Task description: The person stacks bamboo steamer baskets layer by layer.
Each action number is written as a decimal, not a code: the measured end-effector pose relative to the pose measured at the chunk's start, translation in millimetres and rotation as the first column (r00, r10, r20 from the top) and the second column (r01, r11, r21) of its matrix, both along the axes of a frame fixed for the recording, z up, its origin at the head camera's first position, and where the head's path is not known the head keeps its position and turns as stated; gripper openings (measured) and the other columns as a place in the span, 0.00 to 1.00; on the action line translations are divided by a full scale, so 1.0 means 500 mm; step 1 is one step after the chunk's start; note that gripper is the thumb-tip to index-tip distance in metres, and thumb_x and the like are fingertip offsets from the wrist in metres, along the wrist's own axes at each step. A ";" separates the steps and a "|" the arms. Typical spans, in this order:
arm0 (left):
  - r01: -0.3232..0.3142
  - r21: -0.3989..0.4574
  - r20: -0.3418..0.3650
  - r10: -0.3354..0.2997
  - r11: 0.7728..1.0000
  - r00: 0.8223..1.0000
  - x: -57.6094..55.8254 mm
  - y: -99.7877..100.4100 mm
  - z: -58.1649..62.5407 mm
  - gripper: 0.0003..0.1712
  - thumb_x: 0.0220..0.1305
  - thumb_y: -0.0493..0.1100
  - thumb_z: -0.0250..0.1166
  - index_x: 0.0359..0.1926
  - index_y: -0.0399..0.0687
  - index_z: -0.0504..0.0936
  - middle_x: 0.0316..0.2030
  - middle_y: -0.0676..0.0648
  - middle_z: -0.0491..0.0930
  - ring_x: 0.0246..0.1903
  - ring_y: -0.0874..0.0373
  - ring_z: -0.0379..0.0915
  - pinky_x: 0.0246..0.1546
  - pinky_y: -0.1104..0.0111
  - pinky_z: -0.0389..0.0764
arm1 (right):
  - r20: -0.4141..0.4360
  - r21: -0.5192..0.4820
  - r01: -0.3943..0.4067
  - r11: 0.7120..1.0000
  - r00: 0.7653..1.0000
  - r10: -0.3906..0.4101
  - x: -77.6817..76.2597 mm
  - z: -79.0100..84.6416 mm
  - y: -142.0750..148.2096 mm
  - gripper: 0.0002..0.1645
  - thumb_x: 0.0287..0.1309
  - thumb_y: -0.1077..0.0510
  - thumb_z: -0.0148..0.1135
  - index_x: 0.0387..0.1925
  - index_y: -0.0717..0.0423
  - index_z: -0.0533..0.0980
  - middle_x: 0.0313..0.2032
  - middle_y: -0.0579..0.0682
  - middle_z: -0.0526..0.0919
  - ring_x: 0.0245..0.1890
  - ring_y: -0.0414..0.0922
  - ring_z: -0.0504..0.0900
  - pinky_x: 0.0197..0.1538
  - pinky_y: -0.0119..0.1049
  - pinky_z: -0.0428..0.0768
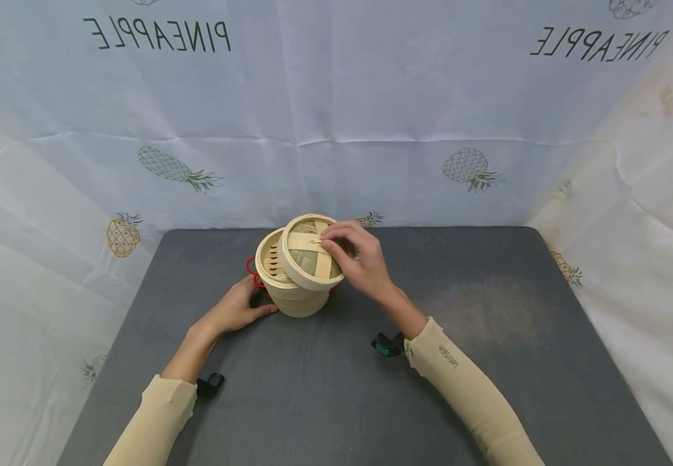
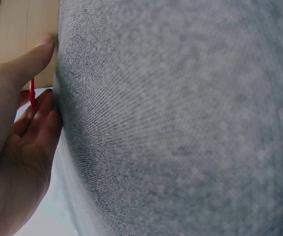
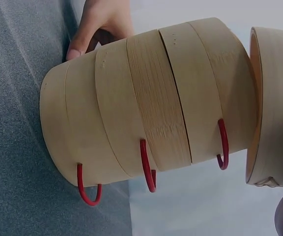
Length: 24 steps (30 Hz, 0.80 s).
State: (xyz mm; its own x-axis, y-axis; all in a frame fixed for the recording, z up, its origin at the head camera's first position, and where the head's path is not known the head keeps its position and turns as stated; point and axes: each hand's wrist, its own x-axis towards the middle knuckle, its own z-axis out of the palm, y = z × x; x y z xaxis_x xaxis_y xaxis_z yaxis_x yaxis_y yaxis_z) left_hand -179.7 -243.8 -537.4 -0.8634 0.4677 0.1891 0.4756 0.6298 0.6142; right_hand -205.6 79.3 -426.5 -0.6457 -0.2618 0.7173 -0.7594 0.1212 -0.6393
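A stacked bamboo steamer [image 1: 300, 305] with red loop handles [image 3: 146, 167] stands near the back of the table. My left hand [image 1: 234, 310] holds its lowest tier, the thumb [image 2: 36, 56] along the wall and the other fingers round by a red loop. With thumb and fingertips, my right hand [image 1: 362, 259] pinches the small loop on top of the woven lid [image 1: 307, 262]. The lid sits off to the right of the stack, uncovering part of the slotted floor [image 1: 272, 262] of the top tier. In the right wrist view a narrow gap shows between lid and rim.
The dark grey table [image 1: 313, 401] runs back to a hanging white cloth [image 1: 336, 97] printed with pineapples. More cloth hangs along both sides. Black wrist mounts [image 1: 387, 345] sit at the cuffs of the beige sleeves [image 1: 464, 388].
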 end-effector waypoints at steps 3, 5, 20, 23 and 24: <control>0.010 0.015 -0.030 -0.010 1.000 0.999 -0.003 -0.003 -0.009 0.39 0.67 0.53 0.79 0.74 0.48 0.76 0.62 0.40 0.83 0.62 0.43 0.82 0.61 0.48 0.84 | 0.004 -0.003 0.008 1.000 1.000 -0.008 -0.001 0.000 -0.004 0.06 0.70 0.69 0.70 0.45 0.61 0.87 0.49 0.59 0.88 0.53 0.52 0.87 0.58 0.37 0.86; 0.009 0.009 -0.026 -0.009 1.000 1.000 0.003 0.002 0.005 0.38 0.67 0.50 0.79 0.73 0.46 0.76 0.62 0.39 0.83 0.62 0.41 0.82 0.61 0.45 0.84 | 0.005 -0.002 0.013 1.000 1.000 -0.013 -0.002 0.001 -0.007 0.06 0.70 0.68 0.70 0.46 0.61 0.87 0.50 0.59 0.88 0.53 0.52 0.87 0.60 0.37 0.86; 0.029 0.044 -0.076 -0.026 0.999 0.997 -0.016 -0.016 -0.042 0.42 0.66 0.55 0.79 0.76 0.51 0.74 0.62 0.41 0.83 0.62 0.44 0.81 0.62 0.51 0.82 | 0.006 -0.014 0.017 1.000 1.000 -0.017 -0.004 0.012 -0.029 0.04 0.71 0.67 0.70 0.45 0.62 0.87 0.49 0.59 0.88 0.52 0.52 0.87 0.55 0.36 0.86; 0.025 0.035 -0.071 -0.023 0.999 0.997 -0.020 -0.019 -0.051 0.42 0.66 0.57 0.79 0.76 0.52 0.74 0.62 0.42 0.83 0.62 0.46 0.81 0.62 0.54 0.82 | 0.003 -0.013 0.015 1.000 1.000 -0.015 -0.005 0.014 -0.034 0.04 0.71 0.67 0.70 0.45 0.62 0.87 0.49 0.59 0.88 0.52 0.53 0.87 0.55 0.37 0.87; 0.019 0.029 -0.069 -0.017 0.999 0.997 -0.019 -0.018 -0.048 0.43 0.66 0.57 0.80 0.76 0.53 0.74 0.62 0.43 0.83 0.62 0.46 0.81 0.61 0.53 0.82 | 0.001 -0.013 0.014 1.000 1.000 -0.014 -0.005 0.014 -0.035 0.05 0.71 0.67 0.70 0.45 0.62 0.87 0.49 0.59 0.88 0.53 0.53 0.87 0.57 0.38 0.87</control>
State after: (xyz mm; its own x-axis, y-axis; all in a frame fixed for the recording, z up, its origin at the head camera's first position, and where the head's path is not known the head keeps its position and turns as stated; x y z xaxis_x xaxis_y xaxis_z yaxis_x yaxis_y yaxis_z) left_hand -189.2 -252.5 -561.6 -0.8395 0.4762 0.2616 0.5283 0.6027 0.5981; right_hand -208.2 61.7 -419.3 -0.6496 -0.2433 0.7203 -0.7573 0.1232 -0.6413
